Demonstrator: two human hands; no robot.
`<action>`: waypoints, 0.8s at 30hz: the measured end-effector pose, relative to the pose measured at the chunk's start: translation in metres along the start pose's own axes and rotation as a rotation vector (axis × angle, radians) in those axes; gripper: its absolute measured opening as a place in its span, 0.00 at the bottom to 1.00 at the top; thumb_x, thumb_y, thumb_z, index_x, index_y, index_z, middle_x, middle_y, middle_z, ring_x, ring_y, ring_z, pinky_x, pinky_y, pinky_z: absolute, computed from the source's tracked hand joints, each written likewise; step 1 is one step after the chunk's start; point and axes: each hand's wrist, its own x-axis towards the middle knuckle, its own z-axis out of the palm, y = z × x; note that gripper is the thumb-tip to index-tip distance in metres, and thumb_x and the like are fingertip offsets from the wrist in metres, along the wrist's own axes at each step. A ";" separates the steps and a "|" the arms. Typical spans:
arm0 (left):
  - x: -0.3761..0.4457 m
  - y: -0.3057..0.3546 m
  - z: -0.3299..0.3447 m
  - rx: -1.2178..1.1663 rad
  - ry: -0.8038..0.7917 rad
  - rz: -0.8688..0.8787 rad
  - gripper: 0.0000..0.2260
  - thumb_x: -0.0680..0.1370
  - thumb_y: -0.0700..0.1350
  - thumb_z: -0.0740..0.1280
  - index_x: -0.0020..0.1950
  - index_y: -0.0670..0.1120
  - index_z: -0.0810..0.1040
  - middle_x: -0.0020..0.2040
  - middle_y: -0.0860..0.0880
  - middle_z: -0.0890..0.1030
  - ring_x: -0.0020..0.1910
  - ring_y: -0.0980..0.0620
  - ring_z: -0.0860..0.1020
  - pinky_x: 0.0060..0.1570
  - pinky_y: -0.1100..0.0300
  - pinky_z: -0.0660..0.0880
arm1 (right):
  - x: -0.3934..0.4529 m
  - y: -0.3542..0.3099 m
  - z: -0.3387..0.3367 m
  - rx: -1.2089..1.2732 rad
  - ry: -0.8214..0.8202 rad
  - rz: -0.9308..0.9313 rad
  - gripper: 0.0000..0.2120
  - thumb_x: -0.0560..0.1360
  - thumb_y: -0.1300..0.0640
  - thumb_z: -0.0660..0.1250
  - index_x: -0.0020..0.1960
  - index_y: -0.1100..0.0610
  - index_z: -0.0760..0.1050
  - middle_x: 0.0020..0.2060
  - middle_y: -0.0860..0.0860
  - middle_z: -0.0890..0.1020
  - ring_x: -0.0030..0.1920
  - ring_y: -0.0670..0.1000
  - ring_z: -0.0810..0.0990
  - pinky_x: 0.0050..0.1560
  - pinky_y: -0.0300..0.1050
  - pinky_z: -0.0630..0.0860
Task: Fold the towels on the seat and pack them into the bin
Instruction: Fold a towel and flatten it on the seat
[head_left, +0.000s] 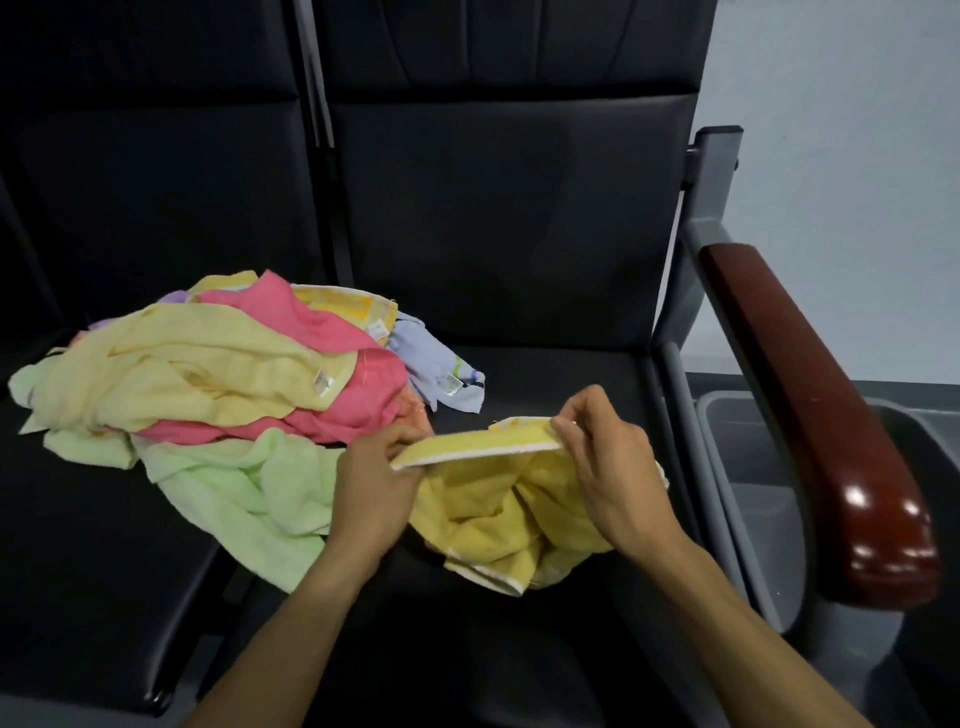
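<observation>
- Across the whole view runs a row of black padded seats; the seat on the right of the row carries the work, and the one to its left bears most of the laundry.
- At the right edge, beyond the seat's grey frame, a grey bin stands on the floor, partly hidden behind a glossy reddish-brown armrest; what it holds, if anything, cannot be made out.
- Straddling the gap between the two seats lies a loose pile of towels, unfolded and overlapping; a pale yellow one drapes over a pink towel, a light green towel spills toward the front edge, and a pale blue towel trails off the pile's right side onto the seat.
- Just right of the pile, a yellow towel is held up over the seat cushion; its white-trimmed hem is stretched nearly level between the two hands, while the rest hangs crumpled below and seems to rest on the cushion.
- On the hem's right end, the right hand has its fingers and thumb curled in a pinch.
- On the hem's left end, the left hand likewise pinches the edge, its fingers curled round the cloth; it sits just beside the green towel.
</observation>
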 end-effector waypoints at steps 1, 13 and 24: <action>0.001 -0.001 -0.005 -0.113 0.038 -0.084 0.09 0.74 0.33 0.71 0.44 0.48 0.85 0.37 0.52 0.85 0.37 0.56 0.82 0.38 0.61 0.77 | 0.001 -0.001 0.000 0.030 -0.017 0.005 0.06 0.81 0.51 0.64 0.49 0.53 0.71 0.29 0.48 0.72 0.31 0.46 0.71 0.33 0.40 0.68; 0.012 -0.004 -0.034 -0.519 0.189 -0.254 0.06 0.81 0.43 0.68 0.49 0.42 0.83 0.43 0.43 0.85 0.43 0.47 0.83 0.41 0.56 0.80 | 0.005 0.012 0.008 -0.075 -0.015 0.114 0.09 0.81 0.51 0.64 0.43 0.51 0.73 0.33 0.48 0.80 0.38 0.48 0.78 0.41 0.52 0.76; -0.008 0.004 0.002 0.075 -0.453 0.309 0.14 0.77 0.54 0.65 0.46 0.44 0.83 0.45 0.48 0.81 0.45 0.52 0.80 0.52 0.48 0.75 | 0.003 -0.016 0.030 0.229 -0.183 -0.024 0.07 0.79 0.56 0.69 0.41 0.53 0.79 0.35 0.45 0.82 0.37 0.41 0.78 0.41 0.35 0.72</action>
